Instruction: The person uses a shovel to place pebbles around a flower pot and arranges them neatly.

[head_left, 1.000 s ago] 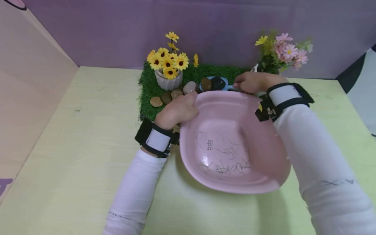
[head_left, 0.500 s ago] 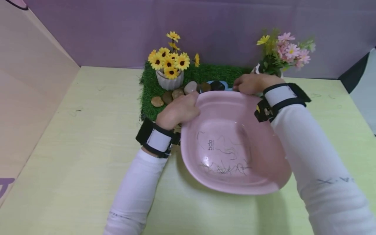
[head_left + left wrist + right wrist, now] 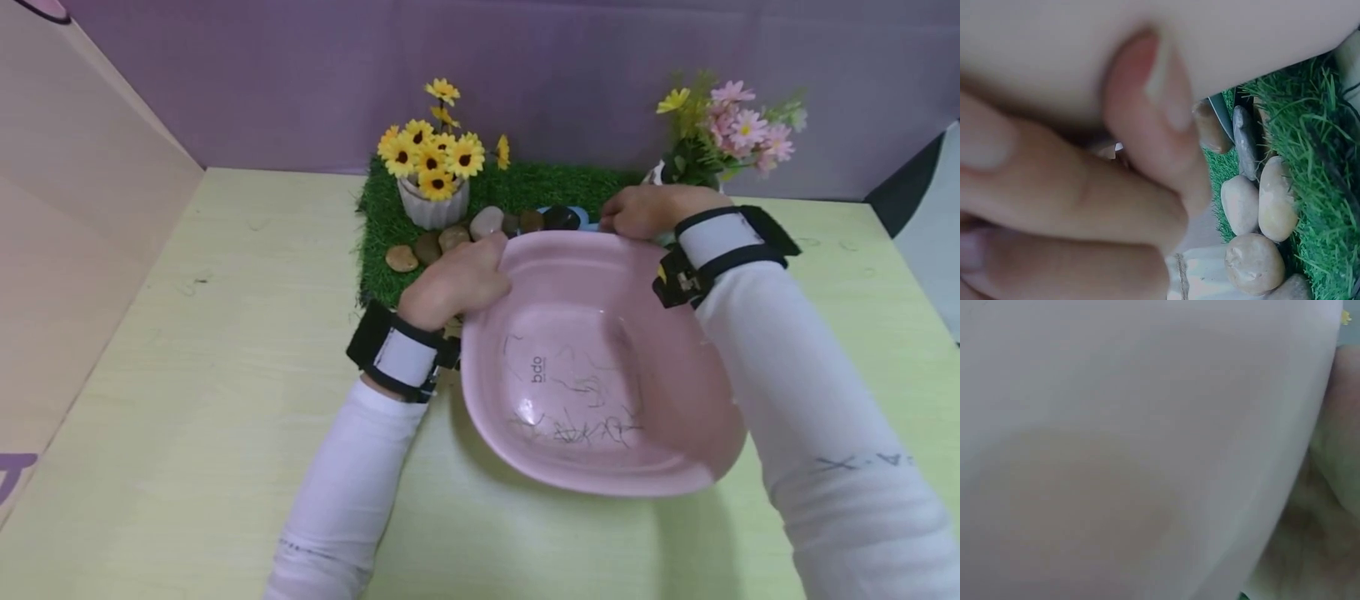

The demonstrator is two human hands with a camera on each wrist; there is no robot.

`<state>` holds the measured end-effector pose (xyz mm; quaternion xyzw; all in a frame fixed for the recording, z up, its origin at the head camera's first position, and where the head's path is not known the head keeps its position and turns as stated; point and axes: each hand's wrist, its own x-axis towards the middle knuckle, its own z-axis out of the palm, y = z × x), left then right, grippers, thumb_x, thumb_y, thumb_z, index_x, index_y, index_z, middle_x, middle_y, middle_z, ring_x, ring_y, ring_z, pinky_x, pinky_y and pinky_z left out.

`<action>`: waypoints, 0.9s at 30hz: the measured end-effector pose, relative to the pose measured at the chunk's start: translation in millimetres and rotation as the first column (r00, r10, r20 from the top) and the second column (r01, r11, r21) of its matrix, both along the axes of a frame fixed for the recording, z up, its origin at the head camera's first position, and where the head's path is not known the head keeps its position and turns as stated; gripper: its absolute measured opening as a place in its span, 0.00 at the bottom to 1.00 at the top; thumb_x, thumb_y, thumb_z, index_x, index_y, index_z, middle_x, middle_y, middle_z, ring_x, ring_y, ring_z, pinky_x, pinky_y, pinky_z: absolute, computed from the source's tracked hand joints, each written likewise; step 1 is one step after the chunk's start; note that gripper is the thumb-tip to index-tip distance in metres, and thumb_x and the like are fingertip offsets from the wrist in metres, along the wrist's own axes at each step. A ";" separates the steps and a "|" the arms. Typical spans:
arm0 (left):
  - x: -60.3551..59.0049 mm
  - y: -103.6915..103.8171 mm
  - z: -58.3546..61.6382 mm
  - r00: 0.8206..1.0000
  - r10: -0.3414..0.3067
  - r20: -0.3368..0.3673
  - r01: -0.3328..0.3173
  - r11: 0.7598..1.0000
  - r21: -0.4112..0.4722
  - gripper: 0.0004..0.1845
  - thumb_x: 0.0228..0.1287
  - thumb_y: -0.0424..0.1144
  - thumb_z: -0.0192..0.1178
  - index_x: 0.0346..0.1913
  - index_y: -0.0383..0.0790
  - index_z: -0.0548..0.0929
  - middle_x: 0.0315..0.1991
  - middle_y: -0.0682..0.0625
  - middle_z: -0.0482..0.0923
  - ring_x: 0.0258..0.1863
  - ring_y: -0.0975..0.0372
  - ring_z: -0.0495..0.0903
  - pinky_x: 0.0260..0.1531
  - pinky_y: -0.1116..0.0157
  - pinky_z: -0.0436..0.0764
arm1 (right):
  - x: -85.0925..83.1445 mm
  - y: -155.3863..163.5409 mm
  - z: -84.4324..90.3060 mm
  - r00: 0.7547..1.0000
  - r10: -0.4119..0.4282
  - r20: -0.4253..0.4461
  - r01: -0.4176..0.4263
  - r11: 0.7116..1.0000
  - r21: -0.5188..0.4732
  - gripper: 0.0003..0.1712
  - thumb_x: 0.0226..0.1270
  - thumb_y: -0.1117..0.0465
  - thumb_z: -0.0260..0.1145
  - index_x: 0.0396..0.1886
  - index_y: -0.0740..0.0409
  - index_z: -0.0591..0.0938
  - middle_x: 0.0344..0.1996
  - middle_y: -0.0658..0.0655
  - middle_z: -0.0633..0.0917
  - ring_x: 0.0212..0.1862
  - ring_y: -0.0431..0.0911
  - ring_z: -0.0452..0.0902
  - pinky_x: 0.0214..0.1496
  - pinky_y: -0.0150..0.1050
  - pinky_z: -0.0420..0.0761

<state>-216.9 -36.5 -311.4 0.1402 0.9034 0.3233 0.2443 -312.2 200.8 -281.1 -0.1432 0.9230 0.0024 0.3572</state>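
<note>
Centrally, on the pale desk (image 3: pixel 187 400): 1 pink basin (image 3: pixel 592 375), tilted, its far rim over a grass mat (image 3: pixel 375 242), gripped by both hands, left hand (image 3: pixel 457 279) curled on the left rim, right hand (image 3: pixel 645 212) curled on the far rim. Behind: 1 sunflower pot (image 3: pixel 431 179), 1 pink-flower bunch (image 3: pixel 723 129), several pebbles (image 3: pixel 450 237).

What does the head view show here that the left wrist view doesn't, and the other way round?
Only the head view shows the whole pink basin, both hands on its far rim, left hand and right hand, plus the sunflower pot and pink flowers. Only the left wrist view shows the fingertips close against the basin. Both show the pebbles on the grass mat.
</note>
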 end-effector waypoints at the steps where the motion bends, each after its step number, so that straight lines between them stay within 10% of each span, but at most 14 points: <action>1: 0.0 0.1 -0.1 1.000 0.001 0.002 -0.001 1.000 0.001 0.24 0.74 0.35 0.44 0.71 0.40 0.60 0.54 0.42 0.76 0.34 0.56 0.84 0.28 0.65 0.85 | -0.1 0.0 0.4 1.000 0.008 -0.001 -0.008 1.000 0.001 0.33 0.75 0.57 0.35 0.76 0.64 0.57 0.75 0.71 0.58 0.76 0.68 0.51 0.76 0.65 0.55; 27: -1.1 2.4 1.1 1.000 -0.004 -0.003 0.004 1.000 -0.010 0.25 0.74 0.35 0.45 0.72 0.41 0.60 0.56 0.43 0.76 0.38 0.56 0.83 0.32 0.64 0.85 | -2.4 7.3 13.0 0.995 0.068 0.075 -0.069 0.997 0.019 0.31 0.78 0.58 0.35 0.74 0.72 0.58 0.67 0.74 0.69 0.67 0.65 0.68 0.70 0.63 0.68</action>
